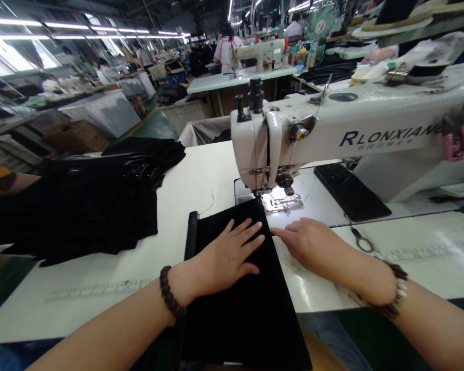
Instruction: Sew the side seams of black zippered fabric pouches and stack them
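A black fabric piece (239, 304) lies on the white sewing table (201, 180), its far edge under the presser foot (260, 198) of a white sewing machine (355, 134). My left hand (228, 255) rests flat on the fabric with fingers spread, open. My right hand (313, 245) lies on the table beside the fabric's right edge, fingers stretched toward that edge, open. Both wrists wear bead bracelets.
A pile of black fabric (85, 201) covers the table's left side. Small scissors (361, 239) lie right of my right hand. A black flat panel (350, 190) sits under the machine arm. Other machines and workers stand farther back.
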Demonstrator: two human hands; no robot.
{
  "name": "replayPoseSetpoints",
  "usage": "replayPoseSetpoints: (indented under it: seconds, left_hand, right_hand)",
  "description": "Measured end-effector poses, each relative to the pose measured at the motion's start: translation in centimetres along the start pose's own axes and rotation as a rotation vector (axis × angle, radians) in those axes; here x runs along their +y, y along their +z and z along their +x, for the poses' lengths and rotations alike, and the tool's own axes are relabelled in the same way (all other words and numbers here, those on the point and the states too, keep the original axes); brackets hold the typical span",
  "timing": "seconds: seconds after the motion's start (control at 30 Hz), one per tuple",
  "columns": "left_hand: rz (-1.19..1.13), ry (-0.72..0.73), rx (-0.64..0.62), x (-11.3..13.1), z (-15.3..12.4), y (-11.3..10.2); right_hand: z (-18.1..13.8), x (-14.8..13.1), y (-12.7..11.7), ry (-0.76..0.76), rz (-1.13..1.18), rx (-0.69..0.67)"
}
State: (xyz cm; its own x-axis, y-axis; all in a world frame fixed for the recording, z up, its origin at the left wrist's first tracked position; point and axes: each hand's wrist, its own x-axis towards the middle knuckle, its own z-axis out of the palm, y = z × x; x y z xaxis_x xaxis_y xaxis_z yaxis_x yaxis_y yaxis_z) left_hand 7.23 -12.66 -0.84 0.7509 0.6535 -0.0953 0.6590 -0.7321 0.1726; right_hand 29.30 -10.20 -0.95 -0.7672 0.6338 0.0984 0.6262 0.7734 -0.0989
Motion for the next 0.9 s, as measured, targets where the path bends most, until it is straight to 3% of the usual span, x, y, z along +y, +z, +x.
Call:
replayPoseSetpoints:
  seconds: [0.1, 0.17, 0.3, 0.47, 0.57, 0.7, 0.9]
  left_hand:
    - [-0.023, 0.037, -0.026, 3.4, -1.5, -0.5]
    - [-0.021, 0.108, -0.026, 5.6, -2.8, -0.3]
    - [-0.070, 0.152, 0.092, 7.8, -5.0, 0.5]
    - [-0.180, 0.041, 0.339, 8.6, -6.0, 0.9]
    - [-0.189, 0.037, 0.365, 9.1, -5.7, 1.7]
    - [-0.199, 0.089, 0.327, 9.3, -5.2, 2.7]
    - [-0.237, 0.125, 0.303, 9.3, -5.3, 2.4]
  right_hand:
    - [-4.6, -2.5, -2.1, 0.013, 0.431, -0.073]
    - [-7.5, -4.1, -2.2, 0.036, 0.654, -0.187]
    - [-10.1, -6.5, 1.0, 0.386, 0.962, -0.247]
    - [-9.3, -8.4, 4.0, 0.532, 1.527, -0.227]
    - [-8.9, -8.9, 3.7, 0.618, 1.640, -0.214]
    - [-9.0, -9.1, 2.8, 0.665, 1.625, -0.204]
    - [-9.0, -9.1, 2.1, 0.650, 1.676, -0.211]
